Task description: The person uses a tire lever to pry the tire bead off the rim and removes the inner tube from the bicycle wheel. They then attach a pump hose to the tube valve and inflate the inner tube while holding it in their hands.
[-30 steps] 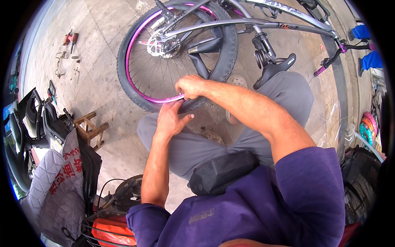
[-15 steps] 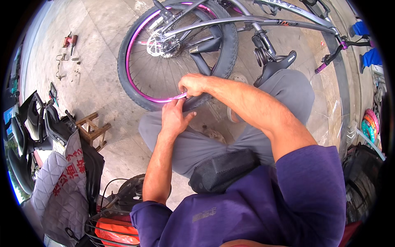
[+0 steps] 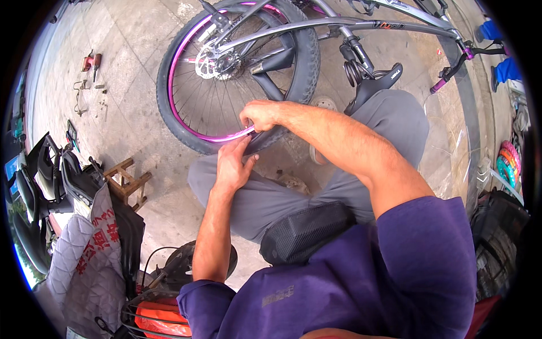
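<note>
A grey bicycle (image 3: 339, 25) lies on its side in front of me, its wheel with a purple-pink rim (image 3: 171, 85) and a thick black tyre (image 3: 164, 104) nearest my hands. My right hand (image 3: 262, 115) is closed at the near inner edge of the rim, fingers curled; what they pinch, if anything, is hidden. Just beside it, my left hand (image 3: 232, 163) rests its outstretched fingertips on the rim and tyre, the thumb spread away. A disc brake rotor (image 3: 204, 66) sits at the wheel's hub, and the black saddle (image 3: 372, 89) lies by my right knee.
At left stand a small wooden stool (image 3: 129, 182) and a scooter with a quilted grey cover (image 3: 82, 265). A red tool (image 3: 89, 62) and small metal parts lie on the paved floor. A person's blue trouser legs (image 3: 507, 69) show at far right, near colourful rings (image 3: 508, 164).
The bicycle and floor things have shifted slightly left in the picture. Both hands keep nearly the same place on the rim, the left fingers a little lower.
</note>
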{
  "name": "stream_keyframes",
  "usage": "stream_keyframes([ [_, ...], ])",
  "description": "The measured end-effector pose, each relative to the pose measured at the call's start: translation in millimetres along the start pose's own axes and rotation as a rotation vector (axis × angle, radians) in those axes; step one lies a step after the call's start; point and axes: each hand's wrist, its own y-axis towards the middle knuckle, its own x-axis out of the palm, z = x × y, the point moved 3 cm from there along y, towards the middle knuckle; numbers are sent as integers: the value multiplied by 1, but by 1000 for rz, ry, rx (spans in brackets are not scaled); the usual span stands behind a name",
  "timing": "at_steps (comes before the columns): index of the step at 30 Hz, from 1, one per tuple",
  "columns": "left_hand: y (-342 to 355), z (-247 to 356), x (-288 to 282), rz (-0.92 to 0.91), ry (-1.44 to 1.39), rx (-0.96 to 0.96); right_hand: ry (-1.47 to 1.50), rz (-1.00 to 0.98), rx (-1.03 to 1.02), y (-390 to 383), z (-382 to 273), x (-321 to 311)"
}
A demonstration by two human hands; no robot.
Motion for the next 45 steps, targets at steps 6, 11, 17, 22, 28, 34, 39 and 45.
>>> stream_keyframes([
  [6,2,9,0,-25,-15,-58,-2,-29,35,-9,-6,-6],
  [11,4,15,3,-98,51,-90,18,-4,44,-13,-11,-6],
  [17,0,14,11,-101,115,-82,69,-18,68,-7,-8,-5],
  [22,6,27,14,-81,146,-111,101,-47,52,-4,-3,-6],
  [28,21,29,16,-129,193,-197,39,-10,64,-12,-2,-8],
  [34,35,31,12,-229,257,-219,78,31,20,-23,-8,-13],
  [39,46,43,-1,-299,182,-287,120,-76,60,-21,-9,-22],
  [45,21,41,30,17,217,-222,164,-148,78,-19,-3,-22],
])
